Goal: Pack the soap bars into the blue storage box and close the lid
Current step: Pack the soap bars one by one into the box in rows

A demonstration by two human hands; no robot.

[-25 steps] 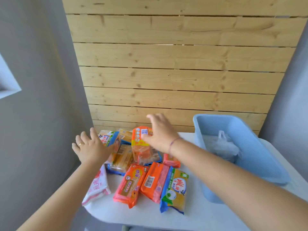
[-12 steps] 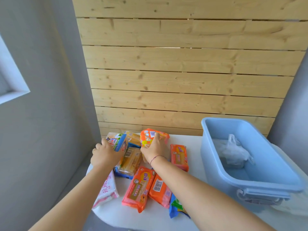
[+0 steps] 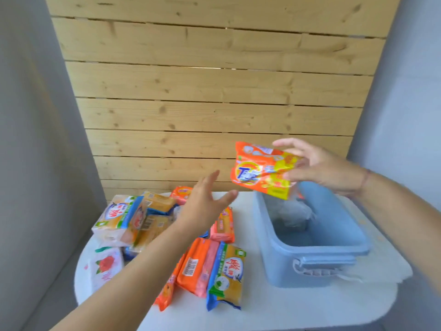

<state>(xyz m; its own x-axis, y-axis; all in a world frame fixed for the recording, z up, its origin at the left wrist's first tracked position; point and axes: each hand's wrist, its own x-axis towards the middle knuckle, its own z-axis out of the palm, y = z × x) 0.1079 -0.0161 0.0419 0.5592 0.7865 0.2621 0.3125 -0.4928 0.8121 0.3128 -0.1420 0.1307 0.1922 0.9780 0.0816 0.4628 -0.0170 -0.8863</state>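
White bench [image 3: 298, 309] with rounded corners, pushed up against a pine plank wall [image 3: 214, 103], plain grey walls either side. Right hand [image 3: 319, 167] at about 2 o'clock pinches an orange soap pack [image 3: 260, 173] in the air, just above the far rim of the open blue box [image 3: 317, 249]. There's a crumpled clear bag [image 3: 292, 212] inside the box. Left hand [image 3: 205, 203] is dead centre, fingers spread, holding nothing, hovering over the pile of soap bars [image 3: 167, 237] that sprawls on the bench from 9 to 6 o'clock, left of the box.
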